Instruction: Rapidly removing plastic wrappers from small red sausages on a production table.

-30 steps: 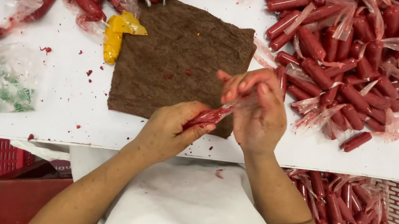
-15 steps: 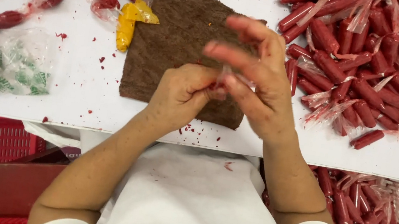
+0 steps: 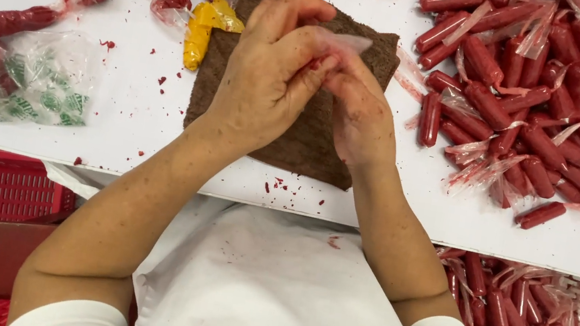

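— Clear wrapper [image 3: 350, 43], upper centre of the frame over the brown mat [image 3: 308, 143]: how does it handle?
— Thin, light and probably slippery; best pinched at its free edge. The left hand [image 3: 272, 80] and right hand [image 3: 359, 112] close on it together.
— Anything hidden?
— Fingers cover whatever is inside; the red sausages [image 3: 543, 109] at right run off-frame.

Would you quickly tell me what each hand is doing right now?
Left hand: closed, pinching a clear plastic wrapper.
Right hand: closed on the same wrapper, above the brown cloth.
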